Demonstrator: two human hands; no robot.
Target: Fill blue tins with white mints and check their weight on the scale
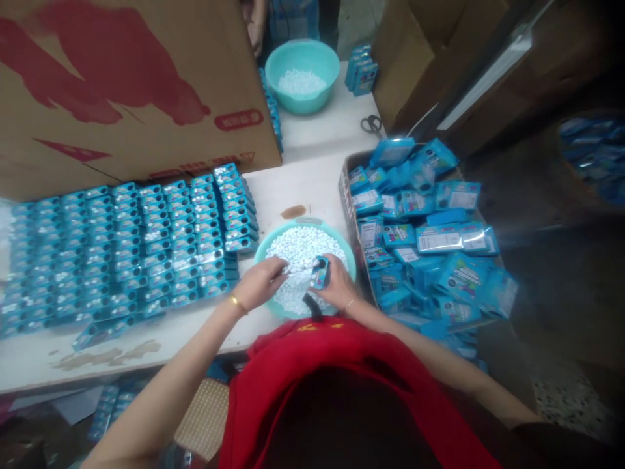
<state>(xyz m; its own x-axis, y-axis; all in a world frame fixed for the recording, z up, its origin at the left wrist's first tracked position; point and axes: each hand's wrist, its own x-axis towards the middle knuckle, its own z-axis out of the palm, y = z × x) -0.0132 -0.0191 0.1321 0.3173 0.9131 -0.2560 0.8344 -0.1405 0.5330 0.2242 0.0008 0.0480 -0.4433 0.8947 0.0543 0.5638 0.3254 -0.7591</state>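
The right hand (338, 283) grips a small blue printed cardboard box (321, 272) between thumb and fingers, holding it above the right part of a round turquoise plastic bowl (263, 246) filled with small white pellets (307, 244). The left hand (262, 281) is over the bowl's left side, its fingertips drawn close together at the pellets; whether they pinch any, I cannot tell. The bowl sits on a white tabletop (312, 176), close in front of a red apron (312, 339). To its left stand tight rows of blue boxes with dark round openings (166, 247), many showing white pieces on top. Just right of the bowl, an open brown cardboard carton (347, 189) is heaped with loose blue packages (420, 202). Farther back are black-handled scissors (371, 124) and a second turquoise bowl (303, 101) holding whitish pieces.
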